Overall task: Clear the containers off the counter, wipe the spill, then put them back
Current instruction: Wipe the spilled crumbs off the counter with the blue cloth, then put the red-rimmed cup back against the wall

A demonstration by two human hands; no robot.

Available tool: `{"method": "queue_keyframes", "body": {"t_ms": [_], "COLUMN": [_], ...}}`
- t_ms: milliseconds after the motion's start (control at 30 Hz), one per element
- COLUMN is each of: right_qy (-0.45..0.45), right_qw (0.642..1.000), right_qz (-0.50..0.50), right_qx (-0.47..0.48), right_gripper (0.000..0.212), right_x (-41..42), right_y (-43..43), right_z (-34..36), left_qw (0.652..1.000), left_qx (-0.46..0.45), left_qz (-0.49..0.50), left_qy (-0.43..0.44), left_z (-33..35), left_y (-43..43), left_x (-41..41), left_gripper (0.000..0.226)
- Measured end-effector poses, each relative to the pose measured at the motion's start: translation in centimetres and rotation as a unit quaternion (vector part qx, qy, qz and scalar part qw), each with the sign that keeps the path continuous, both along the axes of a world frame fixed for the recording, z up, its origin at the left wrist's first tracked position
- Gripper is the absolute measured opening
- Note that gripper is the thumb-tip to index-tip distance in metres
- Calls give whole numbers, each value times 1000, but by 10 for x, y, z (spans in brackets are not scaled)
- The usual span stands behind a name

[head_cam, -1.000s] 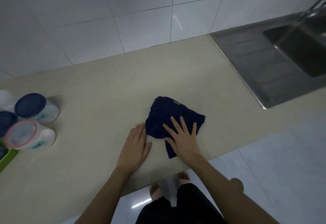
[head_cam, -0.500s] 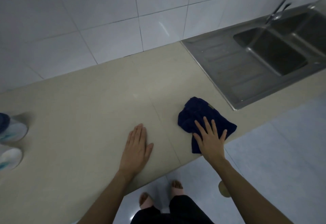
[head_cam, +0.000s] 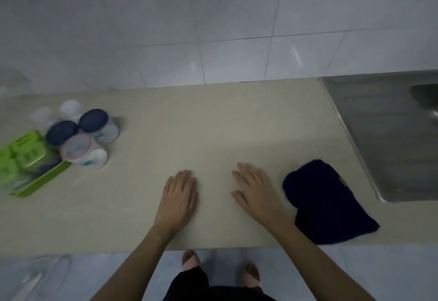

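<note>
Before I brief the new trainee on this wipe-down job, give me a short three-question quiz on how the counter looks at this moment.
1. True or false: the right hand rests on the dark blue cloth.
2. The cloth lies nearest: A) the sink, B) the green tray, C) the wall.
3. Fill in: the lidded containers stand at the counter's ____ end.

Key
1. False: it lies flat on the counter, like the left hand.
2. A
3. left
</note>
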State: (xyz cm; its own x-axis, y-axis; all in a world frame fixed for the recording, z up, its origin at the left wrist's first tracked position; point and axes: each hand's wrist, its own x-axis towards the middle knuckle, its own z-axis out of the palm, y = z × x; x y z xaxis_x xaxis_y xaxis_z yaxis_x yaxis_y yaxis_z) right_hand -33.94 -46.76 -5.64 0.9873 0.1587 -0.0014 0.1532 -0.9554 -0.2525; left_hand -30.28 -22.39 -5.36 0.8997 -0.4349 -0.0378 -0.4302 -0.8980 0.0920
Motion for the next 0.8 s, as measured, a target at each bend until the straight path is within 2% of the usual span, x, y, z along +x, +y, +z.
{"method": "queue_keyframes", "body": {"t_ms": [133,200,367,567,700,800], "right_qy": [6,3,2,-2,-4,-38], "right_qw": [995,992,982,978,979,977], "right_qz": [103,129,191,207,199,184], "right_qx": [-8,-16,-6,32,46,99], "right_gripper": [51,50,52,51,62,70], "right_x": [51,71,125,169,185,192], "right_y": [54,81,164,255,303,336], "right_z": [8,11,17,30,34,40], "left_qw": [998,996,986,978,973,971], "left_qx": [17,26,21,-46,-64,-66], "left_qz": [55,79,165,203,219,227], "left_qy": [-21,-22,-29,-33,-30,-26], "left_z": [13,20,26,16,-6,-16], "left_y": [57,86,173,244,277,291], "left_x": [18,28,56,69,69,73], "left_gripper": [52,46,50,45,38,36]}}
